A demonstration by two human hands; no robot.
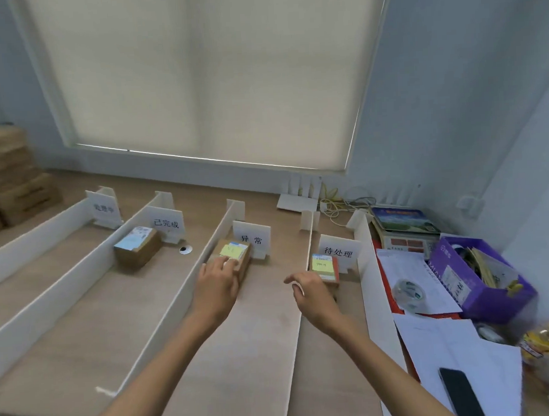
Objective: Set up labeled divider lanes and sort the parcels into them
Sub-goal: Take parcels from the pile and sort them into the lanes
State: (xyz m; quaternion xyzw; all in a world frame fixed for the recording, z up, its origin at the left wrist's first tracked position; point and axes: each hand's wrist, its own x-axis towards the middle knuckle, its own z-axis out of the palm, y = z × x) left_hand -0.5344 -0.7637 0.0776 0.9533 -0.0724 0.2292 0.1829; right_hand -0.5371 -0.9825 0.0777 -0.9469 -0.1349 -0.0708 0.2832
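Observation:
White divider boards (206, 259) split the wooden table into lanes, each with a standing white label card. My left hand (218, 282) rests with straight fingers on top of a brown parcel with a yellow note (237, 251), in front of the third label card (252, 239). My right hand (309, 290) hovers with loosely curled fingers holding nothing, just near a small parcel with a yellow note (325, 265) in the rightmost lane, below its label card (339, 252). Another brown parcel (137, 246) lies in the second lane beside its card (168, 223).
A purple box (480, 279) of odds and ends, loose papers (439, 336), a tape roll (408, 291), a black phone (461, 392) and a scale (405, 232) crowd the right side. Stacked cardboard boxes (10, 177) stand at far left. Cables (339, 204) lie by the wall.

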